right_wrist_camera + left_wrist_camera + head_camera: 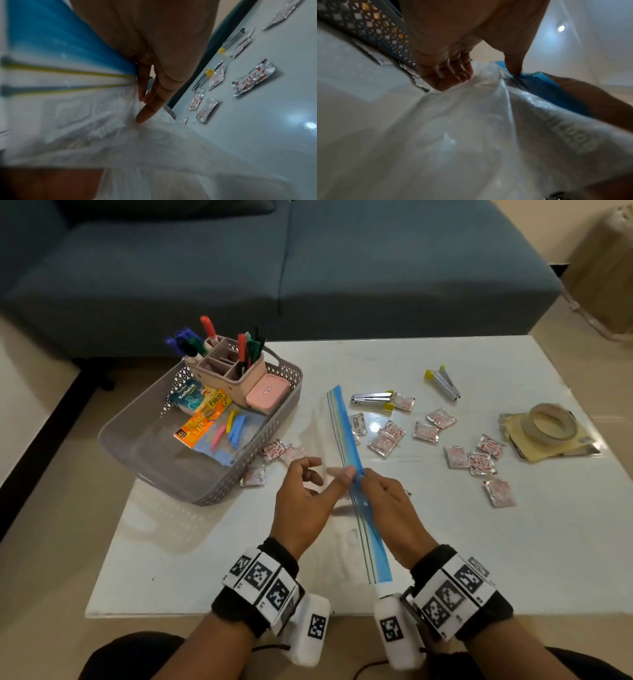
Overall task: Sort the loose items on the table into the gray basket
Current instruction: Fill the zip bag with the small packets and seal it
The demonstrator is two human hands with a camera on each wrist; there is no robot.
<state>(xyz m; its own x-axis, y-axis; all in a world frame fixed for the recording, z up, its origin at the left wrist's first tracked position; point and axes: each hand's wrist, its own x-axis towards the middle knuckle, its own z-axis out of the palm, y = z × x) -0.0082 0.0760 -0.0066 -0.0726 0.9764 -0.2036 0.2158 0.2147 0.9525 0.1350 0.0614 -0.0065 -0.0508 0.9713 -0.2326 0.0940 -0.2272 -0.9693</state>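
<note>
A clear zip bag with a blue top strip (342, 426) is held up over the white table (479, 559), between both hands. My left hand (330, 474) has its thumb on the strip, and its curled fingers (453, 77) lie against the clear plastic (471, 121). My right hand (368, 479) pinches the strip (51, 40) from the other side. The gray basket (113, 436) stands at the left and holds a pen organiser, a pink box and clip packs. Several red-and-silver sachets (387, 438) lie scattered on the right, and a few more (274, 450) beside the basket.
Two staplers with yellow ends (373, 398) (443, 383) lie behind the sachets. A tape roll (548, 422) sits on yellow sheets at the far right. A blue sofa (308, 268) runs behind the table. The table's front edge is under my wrists.
</note>
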